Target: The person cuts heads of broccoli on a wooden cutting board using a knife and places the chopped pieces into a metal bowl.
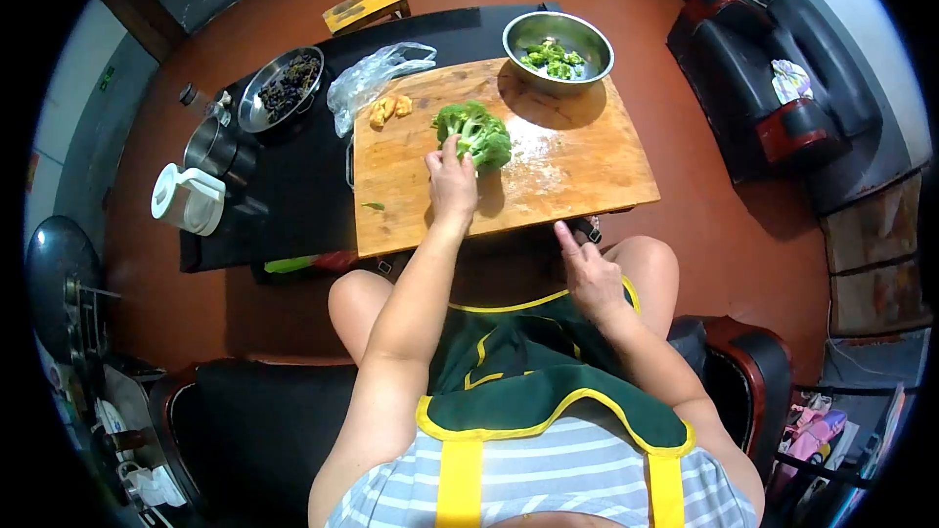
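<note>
On the wooden cutting board [411,200] lies a green head of broccoli [484,137]. My left hand [453,181] reaches over the board with its fingers closed on the near left side of the broccoli. Off the board's front edge, above my lap, is my right hand [594,281]. Its index finger points forward while the other fingers curl in; whatever they may hold is hidden. Cut broccoli florets [553,59] sit in a steel bowl [558,86] at the board's far right corner. Yellowish pieces, perhaps ginger, [389,110] rest near the far left corner.
The board stands on a black table [293,171]. To its left are a clear plastic bag [377,78], a steel basin [256,108] of dark food, a steel pot [208,145] and a white-lidded pitcher [196,203]. A small wooden stool [364,8] stands beyond.
</note>
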Demonstrator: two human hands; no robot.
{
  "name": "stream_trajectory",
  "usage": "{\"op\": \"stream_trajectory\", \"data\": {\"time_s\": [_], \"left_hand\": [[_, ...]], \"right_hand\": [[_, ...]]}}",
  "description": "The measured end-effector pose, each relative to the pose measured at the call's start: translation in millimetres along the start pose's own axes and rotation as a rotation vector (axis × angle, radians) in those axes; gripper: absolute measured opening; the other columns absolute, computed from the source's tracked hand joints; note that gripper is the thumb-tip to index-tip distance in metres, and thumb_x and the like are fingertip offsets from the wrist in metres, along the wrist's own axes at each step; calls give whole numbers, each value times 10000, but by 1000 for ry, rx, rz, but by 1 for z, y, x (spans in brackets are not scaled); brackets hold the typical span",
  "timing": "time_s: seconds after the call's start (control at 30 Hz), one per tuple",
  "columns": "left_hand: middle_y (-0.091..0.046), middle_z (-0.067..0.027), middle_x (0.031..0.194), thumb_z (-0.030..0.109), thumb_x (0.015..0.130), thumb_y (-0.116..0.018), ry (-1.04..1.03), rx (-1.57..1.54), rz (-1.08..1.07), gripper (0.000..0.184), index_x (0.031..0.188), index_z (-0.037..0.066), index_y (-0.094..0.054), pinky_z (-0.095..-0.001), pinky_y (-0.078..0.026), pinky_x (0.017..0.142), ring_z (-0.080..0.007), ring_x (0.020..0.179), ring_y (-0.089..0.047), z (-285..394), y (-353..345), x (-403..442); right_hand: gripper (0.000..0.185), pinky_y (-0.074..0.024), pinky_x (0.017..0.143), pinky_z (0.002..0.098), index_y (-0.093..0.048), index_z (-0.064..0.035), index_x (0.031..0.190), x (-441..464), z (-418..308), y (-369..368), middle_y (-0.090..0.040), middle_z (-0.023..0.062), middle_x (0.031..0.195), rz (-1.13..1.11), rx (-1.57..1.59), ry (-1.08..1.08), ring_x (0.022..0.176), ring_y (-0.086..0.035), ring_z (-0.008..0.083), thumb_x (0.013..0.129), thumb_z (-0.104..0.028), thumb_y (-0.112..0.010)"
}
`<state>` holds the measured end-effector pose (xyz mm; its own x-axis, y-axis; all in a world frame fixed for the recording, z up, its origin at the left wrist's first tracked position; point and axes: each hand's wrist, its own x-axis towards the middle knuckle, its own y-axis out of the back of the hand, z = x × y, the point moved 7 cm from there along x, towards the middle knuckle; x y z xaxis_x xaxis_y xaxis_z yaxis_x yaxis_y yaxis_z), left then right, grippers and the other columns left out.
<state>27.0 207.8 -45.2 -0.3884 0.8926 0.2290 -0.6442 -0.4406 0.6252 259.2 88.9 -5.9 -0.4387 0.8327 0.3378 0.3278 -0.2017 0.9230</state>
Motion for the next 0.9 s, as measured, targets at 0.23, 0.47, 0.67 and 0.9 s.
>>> {"op": "stream_trajectory", "data": {"time_s": [0.23,0.47,0.67,0.9], "left_hand": [[-487,-194,1111,217,925,-485,-37,-80,202,371,1278,117,-432,-440,-397,893,-367,1040,-488,-23,57,5],[-494,-202,1085,179,921,-497,-48,-100,279,368,1265,63,-437,-421,-371,912,-344,1039,-458,-46,86,-5],[-478,-201,1096,173,917,-508,-71,-81,303,372,1265,61,-438,-420,-373,911,-351,1028,-466,-57,75,-15],[-420,-199,1152,162,906,-516,21,-63,254,404,1296,121,-421,-420,-390,923,-355,1046,-476,-63,58,-19]], "right_hand": [[617,-500,647,420,-334,-184,1411,60,105,-63,-557,146,872,-189,-242,-112,769,-595,293,824,-62,-482],[422,-433,774,357,-493,-44,1232,94,126,-83,-569,97,898,-74,-358,45,887,-552,245,821,-138,-521],[176,-437,534,339,-593,-51,697,132,68,71,-549,123,704,359,299,-56,617,-558,241,786,-158,-700],[200,-444,573,246,-599,3,847,57,7,316,-590,117,811,777,595,342,657,-557,160,888,-191,-574]]}}
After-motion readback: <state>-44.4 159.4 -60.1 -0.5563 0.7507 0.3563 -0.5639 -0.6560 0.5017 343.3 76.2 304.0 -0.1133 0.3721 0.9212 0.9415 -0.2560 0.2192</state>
